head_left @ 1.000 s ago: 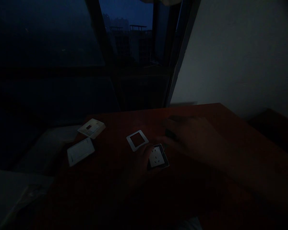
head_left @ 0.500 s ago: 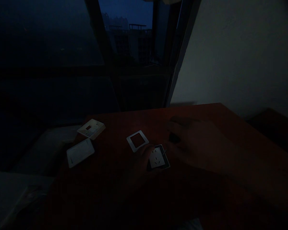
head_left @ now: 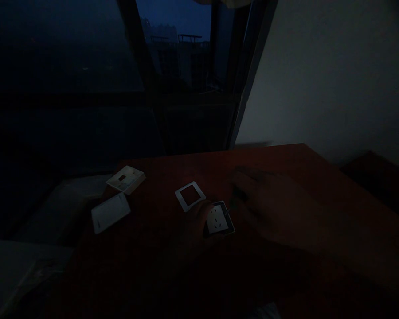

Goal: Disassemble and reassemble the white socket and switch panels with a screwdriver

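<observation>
The scene is very dark. A white wall socket module lies on the reddish-brown table, and my left hand holds it at its left edge with fingers curled on it. My right hand hovers just right of the socket, with something dark and small at its fingertips that I cannot make out. A white square frame lies just behind the socket.
Two more white switch plates lie to the left: one at the table's far left corner and a plain one in front of it. A window with dark frames is behind, and a pale wall stands to the right.
My right hand has shifted slightly down and nearer to the socket. The left hand and socket stay in place.
</observation>
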The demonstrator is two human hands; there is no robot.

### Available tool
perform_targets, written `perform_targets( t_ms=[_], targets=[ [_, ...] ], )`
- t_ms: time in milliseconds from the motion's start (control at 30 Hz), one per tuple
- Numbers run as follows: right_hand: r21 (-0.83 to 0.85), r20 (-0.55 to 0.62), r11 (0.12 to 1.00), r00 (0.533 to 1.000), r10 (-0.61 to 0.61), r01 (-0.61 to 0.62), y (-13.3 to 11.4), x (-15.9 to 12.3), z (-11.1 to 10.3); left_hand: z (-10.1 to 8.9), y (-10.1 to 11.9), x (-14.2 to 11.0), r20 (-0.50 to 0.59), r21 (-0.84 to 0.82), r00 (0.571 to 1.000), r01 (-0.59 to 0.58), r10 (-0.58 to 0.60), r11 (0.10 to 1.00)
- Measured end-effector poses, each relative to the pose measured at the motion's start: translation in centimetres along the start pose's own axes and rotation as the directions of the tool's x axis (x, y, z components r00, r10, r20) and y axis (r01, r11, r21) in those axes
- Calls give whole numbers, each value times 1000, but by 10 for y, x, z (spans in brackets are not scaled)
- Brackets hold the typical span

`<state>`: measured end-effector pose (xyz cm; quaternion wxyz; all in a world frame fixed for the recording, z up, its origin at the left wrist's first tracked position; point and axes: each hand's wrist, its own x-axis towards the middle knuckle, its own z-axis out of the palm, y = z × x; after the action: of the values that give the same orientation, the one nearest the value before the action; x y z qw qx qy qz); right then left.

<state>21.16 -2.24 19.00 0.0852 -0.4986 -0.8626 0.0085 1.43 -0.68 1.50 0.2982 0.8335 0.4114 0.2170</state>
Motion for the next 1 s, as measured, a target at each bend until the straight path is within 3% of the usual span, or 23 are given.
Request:
perform_targets(
  t_ms=[133,333,533,733,900,1000],
  targets=[
    [-175,-24,977,992,120,-123,2,2,4,-1,0,-1,14,1,999,29,-29,1000],
    [12,-23,999,999,33,-33,8,-1,4,-2,3,0,9,11,1000,28,-28,1000],
    [-138,-46,982,991,122,-127,11,2,5,-2,1,-1,10,-18,1000,18,-18,1000],
    [67,16,997,1000,23,-24,10,-2,1,0,-3,0,18,2,999,30,-30,1000],
    [-125,-57,984,991,122,-128,10,-3,7,0,-2,0,17,-6,1000,21,-21,1000],
    [-58,-25,995,996,84,-86,11,-3,5,-2,-1,0,29,-11,999,18,-17,1000]
  ],
)
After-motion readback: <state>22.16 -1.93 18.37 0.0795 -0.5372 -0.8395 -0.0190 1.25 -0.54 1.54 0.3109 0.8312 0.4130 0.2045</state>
